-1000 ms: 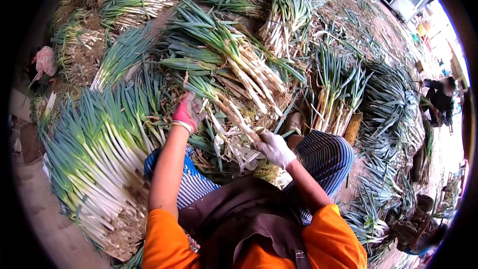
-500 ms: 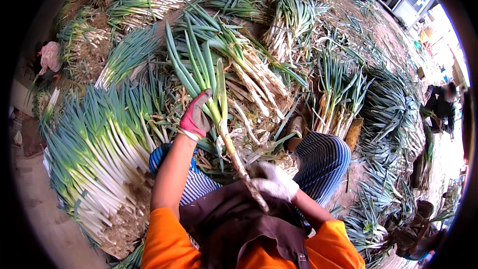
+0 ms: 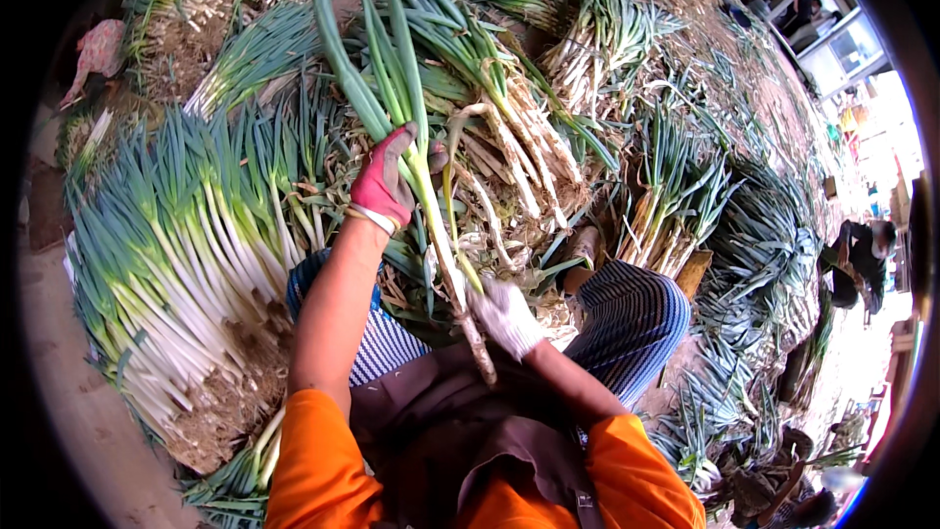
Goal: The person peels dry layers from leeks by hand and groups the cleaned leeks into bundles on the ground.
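Green onion bundles (image 3: 619, 39) are lying across the floor (image 3: 78, 382). Mid-frame, a long green onion (image 3: 449, 272) is leaning through the gripping left hand (image 3: 385, 181); the right hand (image 3: 506, 319) below is pinching its yellow-green leaf (image 3: 472, 274).

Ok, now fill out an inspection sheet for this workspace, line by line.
Surface: brownish floor, visible at far left.
Things at hand: one long leek, leaves pointing away, lower end over the dark apron.
Clutter: loose leaves and husks in front of the person.
Hands: left hand, red-gloved, grips the leek; right hand, white-gloved, at its lower stalk, exact grip unclear.
Cables: nothing seen.
Surroundings: large leek pile at left; person in dark clothing at far right.
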`<state>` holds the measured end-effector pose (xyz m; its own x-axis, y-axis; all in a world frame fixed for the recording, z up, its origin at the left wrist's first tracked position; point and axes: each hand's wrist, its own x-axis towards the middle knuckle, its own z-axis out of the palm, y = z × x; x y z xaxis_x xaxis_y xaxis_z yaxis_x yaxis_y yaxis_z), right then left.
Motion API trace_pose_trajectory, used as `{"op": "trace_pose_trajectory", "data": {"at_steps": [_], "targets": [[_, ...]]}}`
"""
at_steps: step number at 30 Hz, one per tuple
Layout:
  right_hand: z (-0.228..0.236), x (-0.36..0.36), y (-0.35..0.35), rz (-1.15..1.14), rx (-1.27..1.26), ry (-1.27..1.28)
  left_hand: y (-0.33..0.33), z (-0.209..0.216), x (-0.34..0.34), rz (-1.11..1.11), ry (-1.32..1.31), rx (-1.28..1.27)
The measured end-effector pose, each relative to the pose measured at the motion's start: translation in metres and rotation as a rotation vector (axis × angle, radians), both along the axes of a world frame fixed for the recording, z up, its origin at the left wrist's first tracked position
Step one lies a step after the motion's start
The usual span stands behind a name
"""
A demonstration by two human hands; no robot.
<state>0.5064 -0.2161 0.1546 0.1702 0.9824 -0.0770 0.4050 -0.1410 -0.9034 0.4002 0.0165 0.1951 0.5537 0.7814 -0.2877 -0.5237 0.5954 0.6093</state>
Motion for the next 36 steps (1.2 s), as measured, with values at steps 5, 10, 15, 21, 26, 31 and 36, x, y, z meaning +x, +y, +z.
{"op": "trace_pose_trajectory", "data": {"at_steps": [5,10,15,21,26,31,36], "targets": [[-0.010,0.011,-0.106,0.530,-0.535,-0.364,0.007,0.003,-0.008,-0.131,-0.043,-0.054],[0.012,0.041,-0.090,0.402,-0.397,-0.634,0.005,0.002,0.008,-0.121,-0.028,-0.027],[0.076,0.031,0.029,-0.102,0.031,-0.263,-0.013,0.004,0.019,-0.113,0.058,0.057],[0.048,0.027,0.132,-0.194,0.174,-0.273,-0.016,0.027,0.023,-0.187,0.171,0.323],[0.071,0.049,0.142,-0.289,0.054,0.542,-0.003,0.031,0.006,-0.091,0.113,0.088],[0.036,0.029,0.132,-0.431,0.039,0.704,-0.026,-0.001,0.030,-0.157,0.147,0.199],[0.023,0.013,0.105,-0.469,0.229,0.424,-0.040,-0.018,0.040,-0.150,0.119,0.053]]}}
